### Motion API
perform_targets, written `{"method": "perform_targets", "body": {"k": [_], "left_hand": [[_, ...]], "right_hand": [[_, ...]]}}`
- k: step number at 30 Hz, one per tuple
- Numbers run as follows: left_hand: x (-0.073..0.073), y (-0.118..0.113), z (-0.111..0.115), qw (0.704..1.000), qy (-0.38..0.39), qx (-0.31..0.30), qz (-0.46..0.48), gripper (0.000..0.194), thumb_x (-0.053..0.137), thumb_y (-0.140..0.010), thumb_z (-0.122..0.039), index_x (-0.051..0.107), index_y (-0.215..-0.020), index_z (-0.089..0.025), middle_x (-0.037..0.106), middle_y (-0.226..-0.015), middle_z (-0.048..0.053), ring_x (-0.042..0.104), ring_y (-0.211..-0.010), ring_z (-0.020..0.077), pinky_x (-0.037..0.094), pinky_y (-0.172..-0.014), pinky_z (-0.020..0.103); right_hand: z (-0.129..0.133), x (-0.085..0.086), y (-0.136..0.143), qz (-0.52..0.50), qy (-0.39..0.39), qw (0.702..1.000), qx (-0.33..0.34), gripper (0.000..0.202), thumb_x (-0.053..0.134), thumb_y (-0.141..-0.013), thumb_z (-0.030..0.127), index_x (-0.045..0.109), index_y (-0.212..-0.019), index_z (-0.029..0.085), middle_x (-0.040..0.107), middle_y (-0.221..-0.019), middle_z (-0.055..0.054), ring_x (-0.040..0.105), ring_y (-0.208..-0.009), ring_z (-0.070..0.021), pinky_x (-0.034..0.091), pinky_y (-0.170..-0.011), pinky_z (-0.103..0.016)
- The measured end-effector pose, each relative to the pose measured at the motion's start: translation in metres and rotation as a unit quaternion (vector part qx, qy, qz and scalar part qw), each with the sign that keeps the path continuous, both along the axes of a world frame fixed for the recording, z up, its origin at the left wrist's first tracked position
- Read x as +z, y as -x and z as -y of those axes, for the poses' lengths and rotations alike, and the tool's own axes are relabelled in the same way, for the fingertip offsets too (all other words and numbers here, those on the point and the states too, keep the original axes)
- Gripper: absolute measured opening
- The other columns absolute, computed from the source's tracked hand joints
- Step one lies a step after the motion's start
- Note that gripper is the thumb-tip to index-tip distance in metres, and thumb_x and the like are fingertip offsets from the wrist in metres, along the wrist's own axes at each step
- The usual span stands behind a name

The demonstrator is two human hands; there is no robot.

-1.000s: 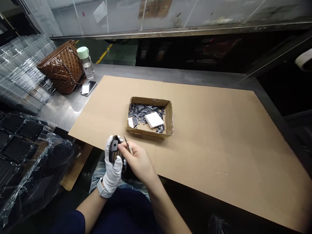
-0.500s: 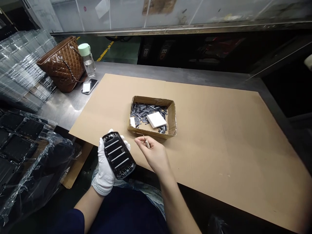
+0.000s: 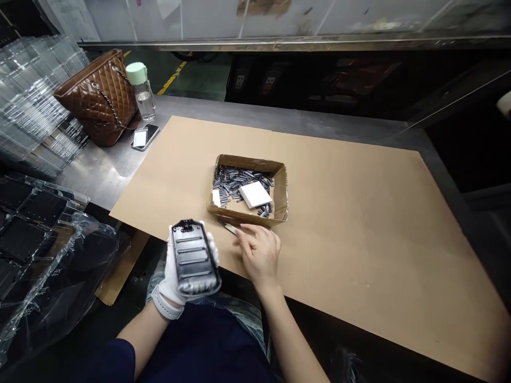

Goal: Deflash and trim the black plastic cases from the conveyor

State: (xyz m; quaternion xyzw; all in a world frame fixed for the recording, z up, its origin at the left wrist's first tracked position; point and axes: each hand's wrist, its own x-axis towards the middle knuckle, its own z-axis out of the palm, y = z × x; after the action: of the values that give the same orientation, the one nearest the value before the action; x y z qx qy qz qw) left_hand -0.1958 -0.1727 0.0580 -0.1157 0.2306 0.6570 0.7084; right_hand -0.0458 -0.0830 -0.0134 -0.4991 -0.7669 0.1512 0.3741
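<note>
the left hand (image 3: 172, 272), in a white glove, carries a black casing (image 3: 195, 260) over the lap, just off the near edge of the cardboard sheet (image 3: 359, 229). its grip is wrapped round the casing, thumb along 1 side and fingers along the other, with the barred face turned up.

the right hand (image 3: 261, 255) is bare and low over the sheet, fingertips at the pale handle end of a slim tool (image 3: 230, 229) — blur hides whether this grip pinches the tool or only brushes it. the tool's dark tip points toward the near wall of an open box (image 3: 281, 191), where small dark strips (image 3: 229, 183) lie around a white block (image 3: 255, 194).

the step in hand looks like a handling of the tool, taking it up or laying it down; which of the 2 cannot be told. the next move calls for care at that thin tip: a sure pinch on the handle if the tool is wanted, a clean release if not — and, either way, a steady casing in the glove.
</note>
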Motion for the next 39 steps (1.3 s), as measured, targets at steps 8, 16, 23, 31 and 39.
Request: {"method": "perform_targets", "body": {"k": [8, 16, 23, 31, 39], "left_hand": [[0.005, -0.002, 0.015, 0.824, -0.063, -0.105, -0.553, 0.026, 0.079, -0.069, -0.033, 0.065, -0.085, -0.017, 0.07, -0.082, 0.002, 0.065, -0.075, 0.0137, 0.052, -0.071, 0.023], [0.024, 0.008, 0.021, 0.686, -0.149, -0.172, -0.691, 0.022, 0.071, -0.077, -0.036, 0.062, -0.085, -0.017, 0.066, -0.078, 0.001, 0.062, -0.069, 0.0116, 0.049, -0.064, 0.022], [0.041, 0.017, 0.024, 0.6, -0.239, -0.187, -0.741, 0.013, 0.066, -0.082, -0.028, 0.062, -0.079, -0.016, 0.057, -0.069, -0.002, 0.051, -0.058, 0.0076, 0.041, -0.056, 0.02], [0.053, 0.012, 0.027, 0.61, -0.206, -0.238, -0.727, 0.014, 0.064, -0.083, -0.03, 0.06, -0.077, -0.018, 0.055, -0.067, -0.004, 0.046, -0.056, 0.007, 0.037, -0.054, 0.02], [0.062, 0.014, 0.023, 0.649, -0.156, -0.366, -0.648, 0.014, 0.057, -0.086, -0.032, 0.063, -0.087, -0.02, 0.061, -0.074, -0.004, 0.052, -0.063, 0.0097, 0.041, -0.059, 0.021]], "right_hand": [[0.034, 0.042, -0.019, -0.274, 0.278, 0.919, 0.054, 0.049, 0.049, -0.087, 0.058, 0.066, -0.112, 0.019, 0.069, -0.065, -0.004, 0.068, -0.078, -0.0229, 0.053, -0.085, -0.044], [0.06, 0.06, -0.029, -0.348, 0.432, 0.813, 0.174, 0.032, 0.077, -0.071, 0.044, 0.073, -0.1, 0.032, 0.073, -0.104, -0.004, 0.07, -0.097, -0.0212, 0.058, -0.083, -0.029], [0.064, 0.04, -0.034, -0.42, 0.406, 0.792, 0.178, 0.03, 0.081, -0.067, 0.041, 0.074, -0.096, 0.036, 0.075, -0.098, -0.001, 0.072, -0.088, -0.0165, 0.058, -0.076, -0.019], [0.064, 0.03, -0.031, -0.437, 0.436, 0.763, 0.194, 0.033, 0.078, -0.068, 0.048, 0.073, -0.099, 0.035, 0.075, -0.1, -0.002, 0.071, -0.091, -0.0194, 0.058, -0.078, -0.025], [0.064, 0.036, -0.024, -0.405, 0.433, 0.781, 0.196, 0.035, 0.072, -0.072, 0.055, 0.07, -0.099, 0.032, 0.075, -0.099, -0.004, 0.071, -0.091, -0.0228, 0.06, -0.079, -0.036]]}}
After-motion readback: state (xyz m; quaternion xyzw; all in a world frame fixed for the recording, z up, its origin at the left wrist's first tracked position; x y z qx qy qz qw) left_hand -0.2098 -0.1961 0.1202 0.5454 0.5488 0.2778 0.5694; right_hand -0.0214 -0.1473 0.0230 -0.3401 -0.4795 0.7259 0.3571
